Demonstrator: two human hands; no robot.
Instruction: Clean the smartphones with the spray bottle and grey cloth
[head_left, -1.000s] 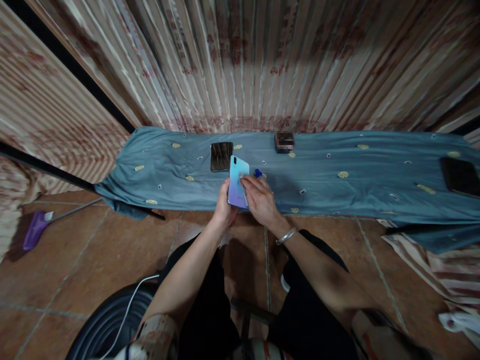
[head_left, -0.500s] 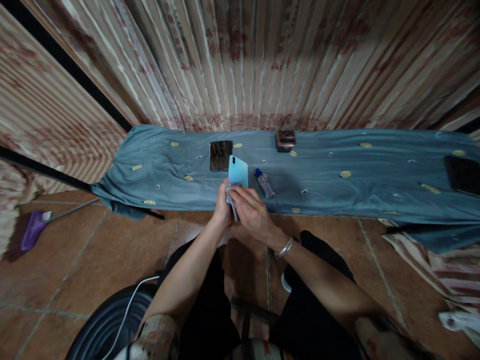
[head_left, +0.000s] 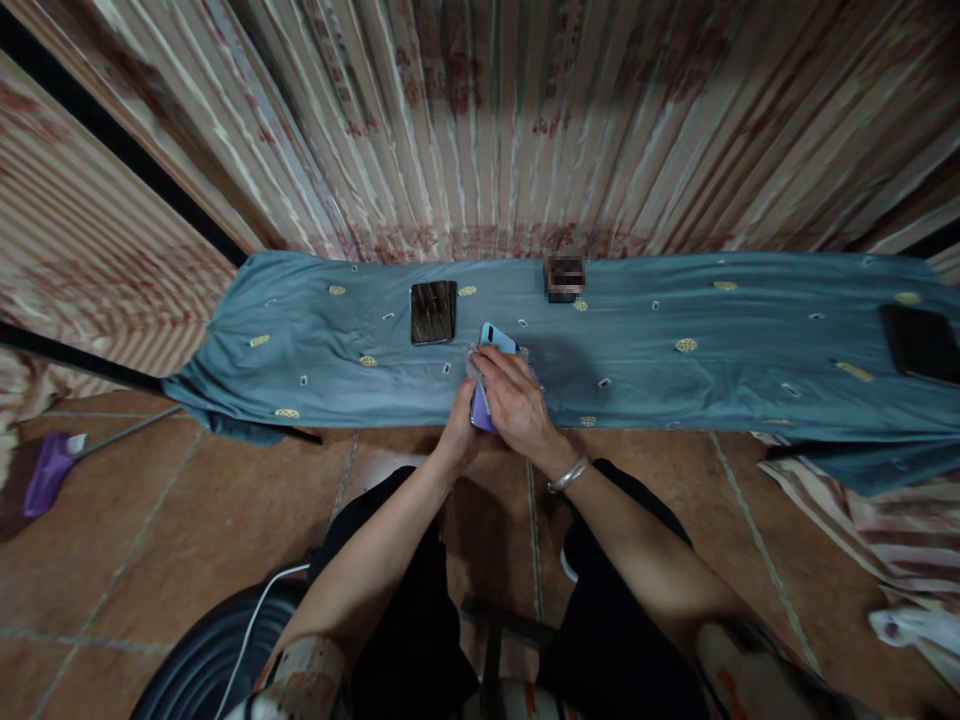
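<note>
Blue-violet phone [head_left: 497, 338] juts from left hand [head_left: 458, 431], grip closed on lower end; right hand [head_left: 517, 402] pinches cloth [head_left: 473, 364] over it.

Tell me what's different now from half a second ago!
The blue-purple phone moved right, away from the dark phone. The right hand moved with the pale cloth from the blue-purple phone's lower end to its middle, and now hides most of the bottle. Nothing was let go. The left hand still holds its phone; the dark phone and little box stayed put.
</note>
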